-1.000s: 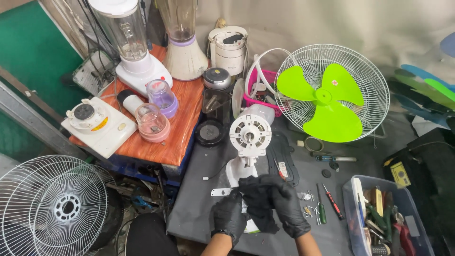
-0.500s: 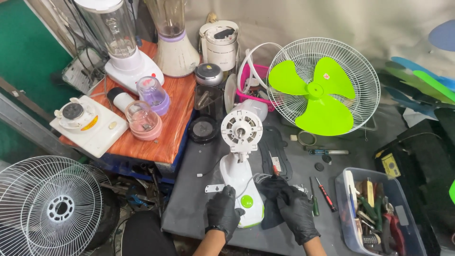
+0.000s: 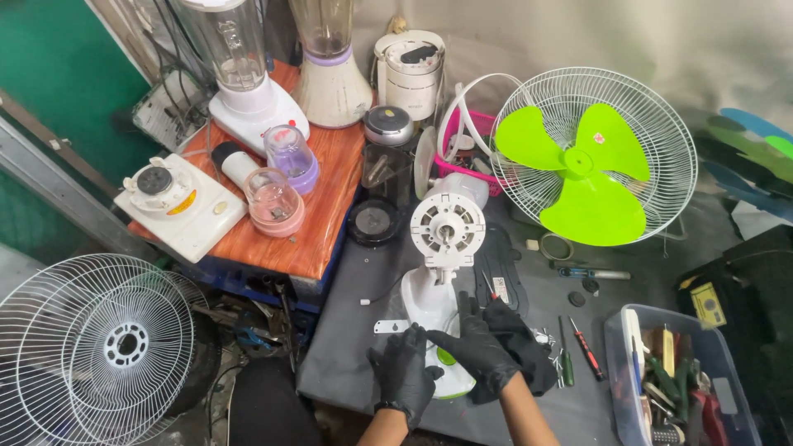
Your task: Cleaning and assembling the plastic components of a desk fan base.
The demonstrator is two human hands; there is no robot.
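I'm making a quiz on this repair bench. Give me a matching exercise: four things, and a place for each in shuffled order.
Things:
1. fan body
2. green blade
3. loose grille
4. blenders

Places:
A. on the wooden board
B. on the floor, far left
C. under both gloved hands
D. inside the upright grille

Pairs: 1-C, 2-D, 3-B, 4-A

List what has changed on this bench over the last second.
The left hand and right hand, both in black gloves, sat stacked over the base of the white fan body; now they lie side by side on it, left hand at its lower left edge. Nothing was picked up or let go. The green fan blade, blenders and screwdrivers stayed put.
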